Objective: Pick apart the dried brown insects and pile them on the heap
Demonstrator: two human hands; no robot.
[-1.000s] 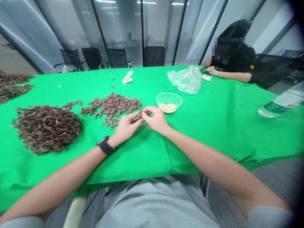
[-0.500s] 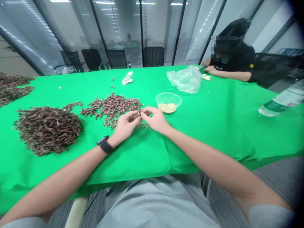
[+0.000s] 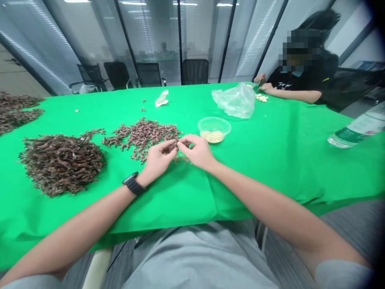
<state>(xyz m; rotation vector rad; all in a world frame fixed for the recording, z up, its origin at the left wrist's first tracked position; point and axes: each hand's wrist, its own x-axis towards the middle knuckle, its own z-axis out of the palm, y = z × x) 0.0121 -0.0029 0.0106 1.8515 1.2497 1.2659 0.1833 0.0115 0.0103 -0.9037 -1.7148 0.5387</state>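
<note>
My left hand (image 3: 161, 156), with a dark watch on its wrist, pinches a small brown dried piece (image 3: 175, 144) between thumb and fingers. Its kind is too small to make out. My right hand (image 3: 195, 151) meets it there, thumb and fingertips closed on the same piece. Just behind the left hand spreads a loose heap of reddish-brown dried pieces (image 3: 150, 132). Fine light-brown crumbs (image 3: 183, 159) lie on the cloth below the fingertips. Beyond the right hand stands a clear plastic bowl (image 3: 222, 123), its bottom covered with small pale bits (image 3: 212, 137).
A larger mound of dark brown dried stalks (image 3: 61, 164) sits on the left of the green cloth (image 3: 255, 176), with more at the far left edge. Farther back are a crumpled plastic bag (image 3: 236, 100) and white paper (image 3: 162, 98). A bottle (image 3: 355, 128) lies right; a co-worker (image 3: 300, 80) sits beyond.
The co-worker's head and upper body have shifted to the right and become more upright. My hands stay almost in place, fingertips still together on the small piece.
</note>
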